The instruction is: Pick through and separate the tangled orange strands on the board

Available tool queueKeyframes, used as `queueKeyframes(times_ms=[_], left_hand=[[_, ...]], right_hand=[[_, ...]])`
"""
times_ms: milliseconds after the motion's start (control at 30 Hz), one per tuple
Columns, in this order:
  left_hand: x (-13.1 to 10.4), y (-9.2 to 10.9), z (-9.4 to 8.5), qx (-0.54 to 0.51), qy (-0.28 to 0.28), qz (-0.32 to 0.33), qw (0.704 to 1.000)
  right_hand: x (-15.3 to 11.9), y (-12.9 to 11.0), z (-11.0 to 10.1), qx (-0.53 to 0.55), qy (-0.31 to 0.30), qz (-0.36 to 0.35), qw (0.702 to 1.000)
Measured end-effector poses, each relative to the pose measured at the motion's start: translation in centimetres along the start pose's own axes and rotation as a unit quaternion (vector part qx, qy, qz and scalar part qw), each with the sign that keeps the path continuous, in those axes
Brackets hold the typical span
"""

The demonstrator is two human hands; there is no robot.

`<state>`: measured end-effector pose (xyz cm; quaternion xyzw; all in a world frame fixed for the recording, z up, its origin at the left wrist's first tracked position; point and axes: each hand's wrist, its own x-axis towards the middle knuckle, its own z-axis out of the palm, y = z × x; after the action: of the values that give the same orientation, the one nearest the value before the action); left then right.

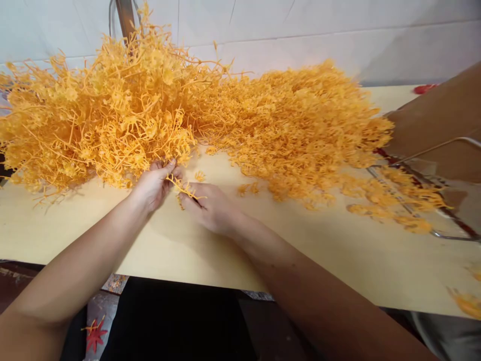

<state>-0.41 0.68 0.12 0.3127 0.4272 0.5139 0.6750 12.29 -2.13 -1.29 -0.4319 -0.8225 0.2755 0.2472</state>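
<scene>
My left hand (pixel 154 186) is closed, with thumb and fingers pinching a small yellow-orange artificial flower sprig (pixel 182 187) by one end. Its fingertips are at the front edge of a large heap of yellow-orange artificial flower stems (pixel 139 115). Just to the right, my right hand (pixel 214 208) is closed around the other end of the sprig, its fingers partly hidden behind the hand. A short dark line shows beside its thumb; I cannot make out what it is. One loose yellow piece (pixel 200 176) lies on the table between the heap and my right hand.
A flatter pile of yellow blossoms (pixel 300 125) spreads over the right of the pale table (pixel 158 240). Past it stand a metal wire frame (pixel 451 235) and a brown cardboard piece (pixel 443 120). A wall (pixel 323 55) closes off the back. A red leaf (pixel 96 335) lies below the table.
</scene>
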Motion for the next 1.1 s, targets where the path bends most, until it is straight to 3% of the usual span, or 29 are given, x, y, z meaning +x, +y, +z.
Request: queueKeyframes(times_ms=[200,367,467,600,867,967,1100], left_hand=[[0.3,-0.2,0.0,-0.001,0.004,0.0,1.0],[1.8,1.1,-2.1,-0.022,0.104,0.048,0.993],[2.0,1.7,-3.1,-0.021,0.032,0.009,0.999],[1.4,1.8,-3.0,-0.034,-0.083,-0.064,0.994],[1.4,1.9,-2.9,-0.047,-0.122,-0.083,0.988],[1.6,1.8,-3.1,-0.05,-0.121,-0.069,0.989],[1.8,1.9,-3.3,-0.047,-0.112,-0.033,0.992]], right_hand=[[-0.5,-0.8,-0.5,-0.078,-0.04,-0.061,0.994],[-2.2,-2.4,0.3,-0.027,-0.158,-0.161,0.974],[-2.0,-1.7,0.7,-0.077,-0.081,-0.16,0.981],[-0.6,0.9,0.6,-0.196,0.03,-0.094,0.976],[0.4,2.7,0.0,-0.245,0.137,0.042,0.959],[0.6,2.1,0.3,-0.235,0.134,0.0,0.963],[1.7,1.2,1.6,-0.263,0.054,-0.086,0.96]])
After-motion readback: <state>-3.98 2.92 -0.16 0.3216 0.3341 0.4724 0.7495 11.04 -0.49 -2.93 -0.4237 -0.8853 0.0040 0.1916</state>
